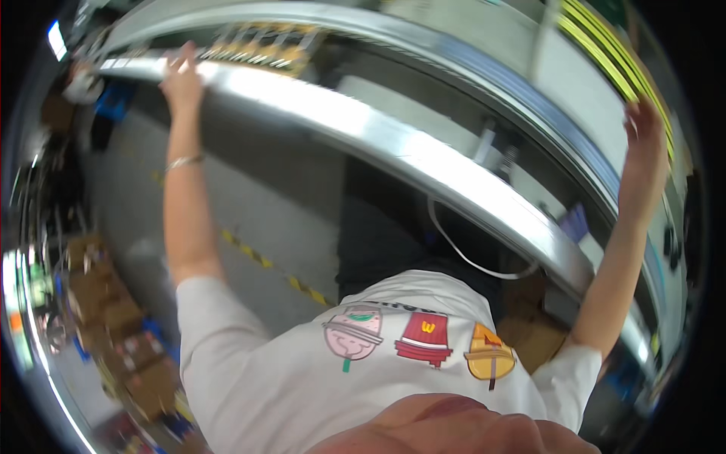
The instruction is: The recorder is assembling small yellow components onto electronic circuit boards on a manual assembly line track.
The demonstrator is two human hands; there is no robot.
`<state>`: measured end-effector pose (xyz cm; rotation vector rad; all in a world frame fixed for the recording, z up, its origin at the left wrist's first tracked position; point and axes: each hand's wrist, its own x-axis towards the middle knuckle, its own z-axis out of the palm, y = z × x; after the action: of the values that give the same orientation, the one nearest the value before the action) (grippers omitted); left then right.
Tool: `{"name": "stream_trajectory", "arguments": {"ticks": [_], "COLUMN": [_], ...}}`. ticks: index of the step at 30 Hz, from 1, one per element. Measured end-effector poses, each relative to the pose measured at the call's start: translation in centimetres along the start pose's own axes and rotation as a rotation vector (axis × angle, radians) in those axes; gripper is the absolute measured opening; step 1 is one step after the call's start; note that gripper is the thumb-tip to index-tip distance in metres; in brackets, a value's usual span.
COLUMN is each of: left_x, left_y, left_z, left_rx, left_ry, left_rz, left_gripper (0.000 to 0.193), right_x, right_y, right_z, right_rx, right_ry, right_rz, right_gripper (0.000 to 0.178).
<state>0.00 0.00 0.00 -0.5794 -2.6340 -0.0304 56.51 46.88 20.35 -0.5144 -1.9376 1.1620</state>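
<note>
Both my arms reach wide apart over a long, shiny metal rail (370,125) that runs across in front of me. At its far left end, my left hand (182,85) lies on or just above the rail, fingers somewhat apart and blurred. Nothing shows in that hand. Close to it, beyond the rail, is a row of yellowish pieces with pale bars (265,47). On the right, my right hand (645,144) is raised beside long yellow-green strips (605,45). Its fingers are loosely extended, and I cannot tell whether they touch the strips.
Behind the metal rail runs a second, bluish-grey rail (484,64). A white cable (461,253) loops below the near rail. Cardboard boxes (125,333) stand at the lower left. Yellow-black tape (261,257) marks the grey floor. A purple item (575,222) sits between the rails.
</note>
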Motion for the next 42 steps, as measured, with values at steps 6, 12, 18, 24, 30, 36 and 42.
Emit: {"name": "stream_trajectory", "arguments": {"ticks": [6, 12, 18, 24, 30, 36, 42], "left_x": [4.5, 3.8, 2.2, -0.6, -3.7, -6.2, -8.0], "left_y": [0.2, 0.3, 3.3, 5.3, 9.8, 11.3, 14.3], "left_z": [-4.6, -6.6, -9.8, -12.3, -16.2, -16.4, -18.6], "left_rx": [-0.674, -0.722, -0.712, -0.911, -0.837, -0.962, -1.005], "left_ry": [0.040, 0.034, -0.008, -0.061, -0.088, -0.161, -0.242], "left_rz": [-0.152, -0.127, -0.099, -0.086, 0.034, 0.158, 0.298], "left_gripper": [0.067, 0.080, 0.070, 0.058, 0.060, 0.059, 0.052], "right_x": [1.9, 0.4, -1.1, 0.1, -1.8, -3.0, -3.7], "right_y": [4.6, 6.2, 11.1, 12.7, 11.5, 8.5, 2.2], "right_z": [-6.2, -9.1, -13.9, -16.8, -20.1, -14.3, -2.3], "right_rx": [-0.097, -0.786, -1.332, -1.314, -1.224, -1.003, -0.551], "right_ry": [0.286, 0.305, 0.259, 0.183, 0.210, 0.302, 0.097], "right_rz": [-0.167, 0.074, 0.054, 0.037, -0.132, -0.037, 0.019], "right_gripper": [0.044, 0.038, 0.042, 0.042, 0.031, 0.032, 0.036]}}
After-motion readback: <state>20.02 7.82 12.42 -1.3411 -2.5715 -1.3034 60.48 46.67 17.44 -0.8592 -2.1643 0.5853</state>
